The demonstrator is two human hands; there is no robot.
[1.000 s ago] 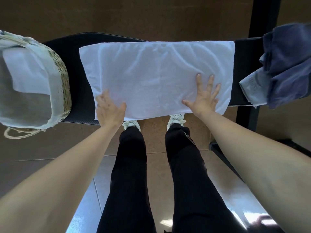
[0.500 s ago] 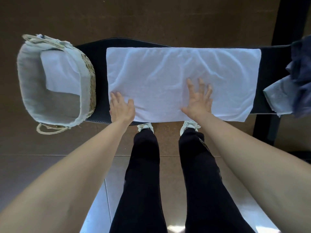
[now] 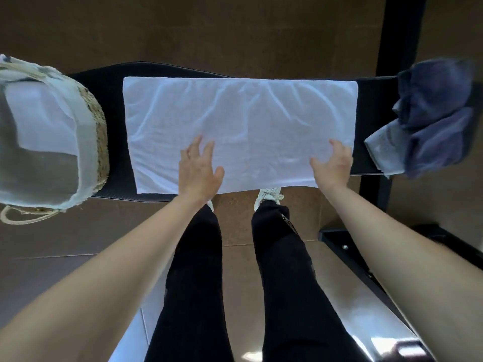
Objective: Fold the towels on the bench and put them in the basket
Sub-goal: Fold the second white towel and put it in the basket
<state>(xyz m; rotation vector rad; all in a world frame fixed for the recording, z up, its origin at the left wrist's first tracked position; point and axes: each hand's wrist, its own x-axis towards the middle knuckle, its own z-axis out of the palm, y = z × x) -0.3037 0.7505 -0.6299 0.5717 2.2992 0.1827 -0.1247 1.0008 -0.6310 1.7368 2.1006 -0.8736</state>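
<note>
A white towel (image 3: 240,121) lies spread flat along the black bench (image 3: 112,100), its near edge hanging slightly over the front. My left hand (image 3: 200,169) rests on the towel's near edge around the middle, fingers apart. Over the near right corner, my right hand (image 3: 333,165) has its fingers curled on the cloth; whether it pinches the cloth is unclear. The woven basket (image 3: 100,131) with a pale liner stands at the bench's left end and holds a folded white towel (image 3: 41,118). A crumpled dark blue towel (image 3: 439,116) lies at the right end.
A pale cloth (image 3: 384,147) pokes out under the blue towel. A black upright post (image 3: 400,35) stands behind the bench's right end, and a black frame bar (image 3: 347,246) crosses the floor at right. My legs and white shoes are just in front of the bench.
My left hand slid right along the near edge, from the towel's left corner to its middle. My right hand moved from the middle out to the near right corner.
</note>
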